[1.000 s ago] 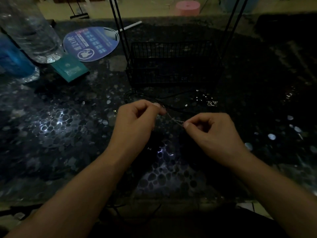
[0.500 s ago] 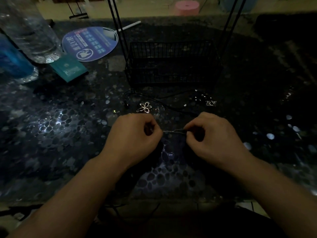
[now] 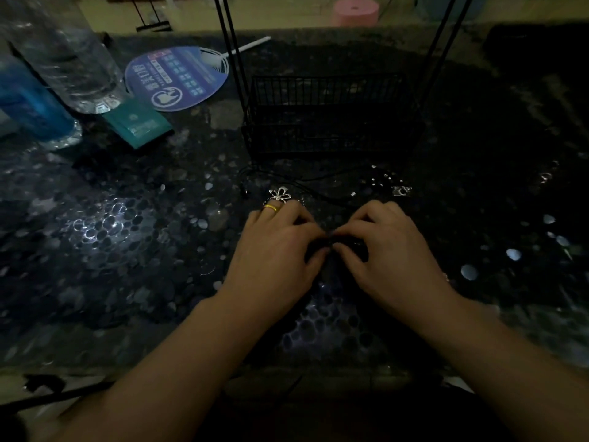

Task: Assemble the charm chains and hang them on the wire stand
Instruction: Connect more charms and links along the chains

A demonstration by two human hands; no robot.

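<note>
Hands [image 3: 331,247] meet just below the flower charm [image 3: 279,194]

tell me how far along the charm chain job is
Done: nothing visibly hangs on the wire stand. In hand: left hand and right hand work fingertip to fingertip; what they pinch is too dark to tell. Left: flower charm lies loose on the table.

The way straight ahead is blocked by the wire stand [image 3: 331,113], whose basket sits on the desk [image 3: 134,250] with thin uprights rising at both ends. Just before it, the flower charm [image 3: 279,194], a black cord [image 3: 318,194] and small metal pieces [image 3: 401,190] are strewn. The far left is crowded by two bottles [image 3: 63,55], a teal packet [image 3: 138,122] and a fan [image 3: 177,78], while open desk is left at near left and right.
</note>
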